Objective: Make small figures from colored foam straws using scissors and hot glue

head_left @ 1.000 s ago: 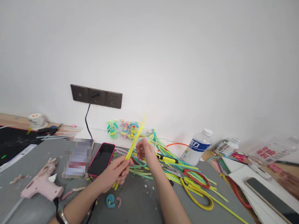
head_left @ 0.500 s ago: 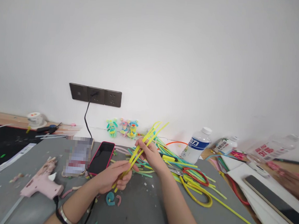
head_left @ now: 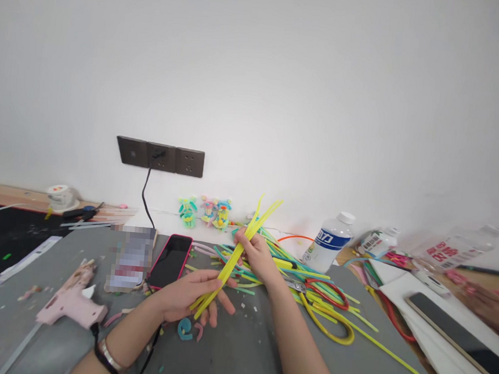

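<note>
A bundle of several yellow pipe cleaners [head_left: 235, 255] slants between my hands over the grey mat. My right hand [head_left: 253, 250] pinches it near its upper end, with the tips fanning out above. Lower down, my left hand [head_left: 199, 294] holds the bundle under its thumb, its other fingers spread loosely behind. Past my right hand lies a pile of green and yellow pipe cleaners [head_left: 285, 254]. Scissors [head_left: 297, 285] with red and yellow handles rest on that pile. Below my left hand sits a curled blue piece [head_left: 184, 329].
A pink glue gun [head_left: 74, 304] lies left, its cord passing my left wrist. Two phones, one a pink-edged phone [head_left: 171, 261], lie behind my left hand. Small pipe-cleaner figures [head_left: 187, 212] stand by the wall. A white bottle [head_left: 332, 241] stands right; another person's hand [head_left: 490, 307] is far right.
My left fingers have loosened and spread from a closed grip. The right hand has shifted slightly right, and the pipe cleaners now lie closer together in a flatter bundle.
</note>
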Available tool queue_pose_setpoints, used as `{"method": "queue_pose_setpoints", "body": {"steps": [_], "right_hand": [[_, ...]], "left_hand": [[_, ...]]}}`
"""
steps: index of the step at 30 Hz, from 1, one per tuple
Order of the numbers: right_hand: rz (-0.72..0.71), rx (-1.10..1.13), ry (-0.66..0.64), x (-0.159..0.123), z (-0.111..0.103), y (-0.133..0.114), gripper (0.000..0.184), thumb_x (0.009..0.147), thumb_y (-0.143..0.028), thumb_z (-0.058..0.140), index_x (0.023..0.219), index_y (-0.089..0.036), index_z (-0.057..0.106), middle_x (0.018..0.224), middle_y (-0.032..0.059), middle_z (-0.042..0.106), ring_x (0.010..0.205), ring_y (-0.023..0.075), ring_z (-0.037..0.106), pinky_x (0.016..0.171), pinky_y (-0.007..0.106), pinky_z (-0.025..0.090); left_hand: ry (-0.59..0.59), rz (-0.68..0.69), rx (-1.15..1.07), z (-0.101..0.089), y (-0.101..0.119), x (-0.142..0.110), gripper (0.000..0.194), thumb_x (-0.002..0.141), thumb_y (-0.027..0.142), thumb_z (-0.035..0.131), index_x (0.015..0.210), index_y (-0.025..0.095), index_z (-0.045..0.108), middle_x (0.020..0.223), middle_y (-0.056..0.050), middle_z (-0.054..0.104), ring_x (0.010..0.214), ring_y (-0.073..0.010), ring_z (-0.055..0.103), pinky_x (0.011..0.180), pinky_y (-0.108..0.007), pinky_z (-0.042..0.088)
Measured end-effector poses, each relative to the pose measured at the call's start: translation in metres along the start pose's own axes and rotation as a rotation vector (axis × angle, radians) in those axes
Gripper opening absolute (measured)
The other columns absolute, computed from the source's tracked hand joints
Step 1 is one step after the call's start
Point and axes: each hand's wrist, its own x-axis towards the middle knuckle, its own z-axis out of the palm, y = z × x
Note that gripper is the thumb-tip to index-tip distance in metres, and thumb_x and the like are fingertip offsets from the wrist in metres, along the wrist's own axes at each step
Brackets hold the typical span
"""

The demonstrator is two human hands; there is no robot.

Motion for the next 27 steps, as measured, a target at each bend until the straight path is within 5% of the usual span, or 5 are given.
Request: {"method": "queue_pose_setpoints", "body": {"steps": [13, 18, 27], "right_hand": [[-0.036, -0.049, 0.056, -0.0024, -0.0053, -0.0070, 0.039, 0.081, -0.057, 0.065, 0.087, -0.018, 0.065, 0.049, -0.0093, 0.042, 0.034, 0.0082, 0.042, 0.036, 0.022, 0.030], [-0.029, -0.059, 0.064, -0.0028, -0.0075, -0.0080, 0.046, 0.082, -0.053, 0.066, 0.108, -0.016, 0.067, 0.048, -0.0095, 0.043, 0.035, 0.0074, 0.040, 0.037, 0.021, 0.029], [0.003, -0.012, 0.047, 0.0001, 0.0002, -0.0021, 0.051, 0.080, -0.052, 0.066, 0.114, -0.015, 0.065, 0.049, -0.0080, 0.052, 0.036, 0.0094, 0.050, 0.038, 0.021, 0.041]], "left_hand": [[0.056, -0.047, 0.111, 0.0020, 0.0001, -0.0006, 0.053, 0.082, 0.064, 0.062, 0.090, 0.011, 0.067, 0.073, -0.013, 0.077, 0.051, -0.0176, 0.070, 0.039, -0.019, 0.044], [0.098, -0.032, 0.115, 0.0011, 0.0011, 0.0023, 0.062, 0.083, 0.068, 0.057, 0.099, 0.010, 0.068, 0.082, -0.017, 0.079, 0.055, -0.0190, 0.072, 0.045, -0.022, 0.049], [0.115, -0.010, 0.129, 0.0030, -0.0008, 0.0019, 0.060, 0.085, 0.068, 0.054, 0.104, 0.012, 0.065, 0.082, -0.015, 0.079, 0.051, -0.0171, 0.070, 0.043, -0.020, 0.048]]}}
